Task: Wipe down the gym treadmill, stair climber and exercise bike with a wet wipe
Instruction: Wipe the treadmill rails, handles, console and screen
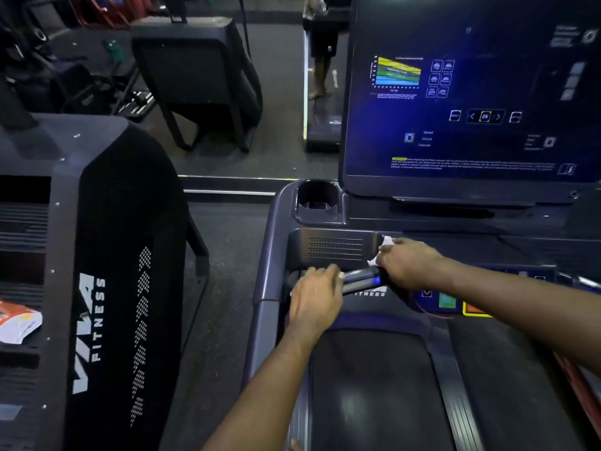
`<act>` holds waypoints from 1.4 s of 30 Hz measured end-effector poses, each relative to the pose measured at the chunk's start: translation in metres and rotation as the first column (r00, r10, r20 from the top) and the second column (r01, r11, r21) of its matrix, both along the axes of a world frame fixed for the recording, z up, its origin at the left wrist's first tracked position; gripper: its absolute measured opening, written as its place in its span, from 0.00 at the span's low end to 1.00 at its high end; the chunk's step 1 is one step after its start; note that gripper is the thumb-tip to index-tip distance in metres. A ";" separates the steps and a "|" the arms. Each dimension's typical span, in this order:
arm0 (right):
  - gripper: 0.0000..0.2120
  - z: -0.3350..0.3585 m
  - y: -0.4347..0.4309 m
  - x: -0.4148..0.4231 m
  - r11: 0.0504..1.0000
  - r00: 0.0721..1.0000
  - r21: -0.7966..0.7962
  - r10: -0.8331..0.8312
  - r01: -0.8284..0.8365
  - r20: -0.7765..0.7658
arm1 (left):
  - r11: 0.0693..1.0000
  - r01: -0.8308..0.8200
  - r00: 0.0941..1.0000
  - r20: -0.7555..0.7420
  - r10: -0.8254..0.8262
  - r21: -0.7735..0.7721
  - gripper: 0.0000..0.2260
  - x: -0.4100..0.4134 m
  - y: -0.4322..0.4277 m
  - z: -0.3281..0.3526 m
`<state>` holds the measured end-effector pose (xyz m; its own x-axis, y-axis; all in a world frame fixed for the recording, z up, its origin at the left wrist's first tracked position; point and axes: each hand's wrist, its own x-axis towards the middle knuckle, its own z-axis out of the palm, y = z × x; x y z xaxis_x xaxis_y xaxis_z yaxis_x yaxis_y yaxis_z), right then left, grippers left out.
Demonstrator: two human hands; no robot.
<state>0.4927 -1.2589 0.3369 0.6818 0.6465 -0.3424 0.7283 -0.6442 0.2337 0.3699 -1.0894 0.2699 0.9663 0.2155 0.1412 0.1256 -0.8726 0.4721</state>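
Nearest the camera lies the treadmill belt (374, 395), dark and faintly glossy, with the person's two bare forearms reaching forward over it.

At the far left edge of the view an orange-and-white packet (18, 323) rests on a ledge of the neighbouring machine (107, 288), whose black side panel carries white "VIA FITNESS" lettering and rows of dots. A strip of dark floor separates it from the treadmill.

At the left front corner of the treadmill's console the left hand (313, 302) grips the handlebar (361, 279), fingers curled over the bar's left end. The bar's metal section shows between the two hands. Above it a slotted vent panel (335, 249) is set in the console, and a cup holder (317, 198) sits higher, at the console's left rear corner.

Just right of the vent, the right hand (408, 263) holds the wet wipe (386, 242), fingers bunched around it and pressing it to the console surface; white corners poke out above and below the knuckles.

Further right, the large screen (471, 92) glows blue with a coloured chart and icons. Below the right forearm, a green button (447, 301) and an orange one (476, 309) show on the console's front edge.
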 end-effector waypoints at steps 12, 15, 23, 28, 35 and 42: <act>0.43 -0.003 0.003 0.011 0.993 0.988 -0.069 -0.106 0.098 -0.113 | 0.997 -0.079 0.994 -0.071 0.079 0.003 0.09 0.013 -0.004 -0.018; 0.41 -0.002 0.008 0.021 0.993 0.982 -0.071 -0.104 0.094 -0.159 | 0.994 -0.112 0.991 -0.069 0.112 0.000 0.08 0.015 -0.007 -0.019; 0.40 -0.001 -0.002 0.026 0.999 0.993 -0.023 -0.041 0.039 -0.109 | 0.984 -0.179 0.979 -0.100 0.180 0.016 0.10 0.016 -0.013 -0.015; 0.35 -0.009 -0.015 0.018 0.997 0.993 0.050 -0.051 0.057 -0.110 | 0.979 -0.204 0.970 -0.137 0.202 -0.007 0.12 0.016 -0.013 -0.015; 0.35 -0.027 -0.052 0.007 0.904 0.972 0.360 -0.197 0.230 -0.127 | 0.963 -0.253 0.937 -0.269 0.221 -0.093 0.11 0.029 -0.017 -0.004; 0.35 -0.024 -0.039 0.035 0.838 0.912 0.394 -0.262 0.377 -0.315 | 0.991 -0.122 0.936 -0.340 0.096 -0.057 0.23 0.069 -0.048 0.008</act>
